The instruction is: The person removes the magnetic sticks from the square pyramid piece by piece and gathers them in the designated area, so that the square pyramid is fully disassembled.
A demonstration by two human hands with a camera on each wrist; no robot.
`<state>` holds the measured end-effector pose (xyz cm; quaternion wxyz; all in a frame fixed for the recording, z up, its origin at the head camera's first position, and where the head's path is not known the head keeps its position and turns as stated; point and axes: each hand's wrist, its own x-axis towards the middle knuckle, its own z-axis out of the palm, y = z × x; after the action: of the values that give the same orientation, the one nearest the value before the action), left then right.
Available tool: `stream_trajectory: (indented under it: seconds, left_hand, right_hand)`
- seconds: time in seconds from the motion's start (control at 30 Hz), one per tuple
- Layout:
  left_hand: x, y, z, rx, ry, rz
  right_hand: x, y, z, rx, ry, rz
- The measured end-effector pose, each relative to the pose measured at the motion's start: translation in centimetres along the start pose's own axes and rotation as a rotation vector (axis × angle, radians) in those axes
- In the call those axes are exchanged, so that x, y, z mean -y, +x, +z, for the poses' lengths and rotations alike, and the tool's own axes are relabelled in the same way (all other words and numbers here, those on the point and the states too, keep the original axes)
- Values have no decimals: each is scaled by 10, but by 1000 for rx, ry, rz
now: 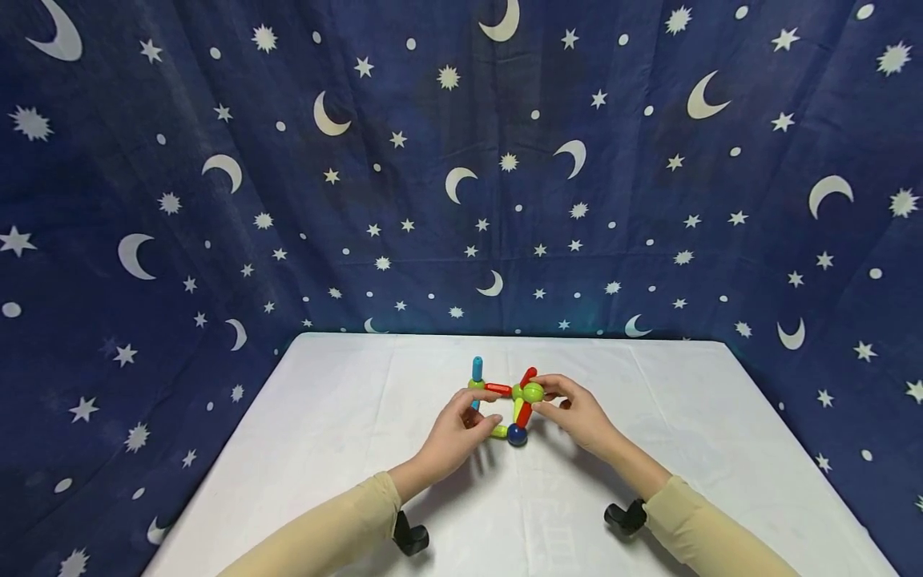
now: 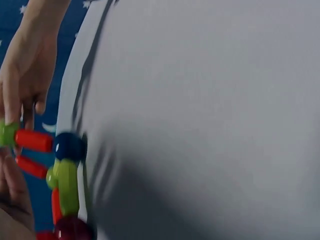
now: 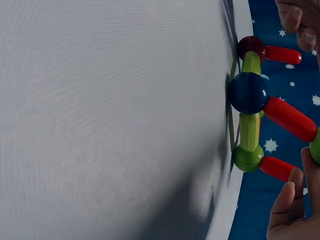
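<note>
A frame of colourful rods and balls stands on the white table. My right hand (image 1: 580, 413) pinches a green ball (image 1: 533, 392) at the top of a red rod (image 1: 524, 415), which rises from a dark blue ball (image 3: 249, 93). My left hand (image 1: 457, 433) hovers around the frame's left side, index finger and thumb spread apart. Beneath it is a dark red ball (image 3: 251, 47) with a short red rod (image 3: 283, 54) standing up from it, close to the left fingers. Yellow-green rods (image 3: 249, 132) run along the base. At the far left corner, a blue rod (image 1: 477, 369) tops another green ball (image 1: 477, 385).
A white cloth covers the table (image 1: 324, 449). Behind and beside it hangs a dark blue curtain (image 1: 418, 200) patterned with moons and stars. Black wrist mounts (image 1: 411, 535) sit below both forearms, low over the table.
</note>
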<state>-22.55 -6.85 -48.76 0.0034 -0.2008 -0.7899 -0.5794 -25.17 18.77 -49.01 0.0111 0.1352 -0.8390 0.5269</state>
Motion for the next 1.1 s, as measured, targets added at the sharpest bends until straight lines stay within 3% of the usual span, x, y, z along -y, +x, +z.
stream_trajectory:
  seconds: [0.2, 0.4, 0.67, 0.9, 1.1]
  left_hand:
    - [-3, 6, 31, 106, -265, -177]
    - [-1, 16, 55, 94, -420, -258]
    - [4, 21, 66, 63, -457, -274]
    - [8, 22, 69, 102, -492, -269]
    - [11, 24, 73, 97, -511, -295]
  right_hand:
    - [-1, -3, -3, 7, 30, -18]
    - [-2, -8, -7, 15, 63, -11]
    - [-12, -14, -15, 23, 88, -52]
    - [-19, -18, -19, 34, 153, -4]
    - [-19, -22, -19, 41, 189, 46]
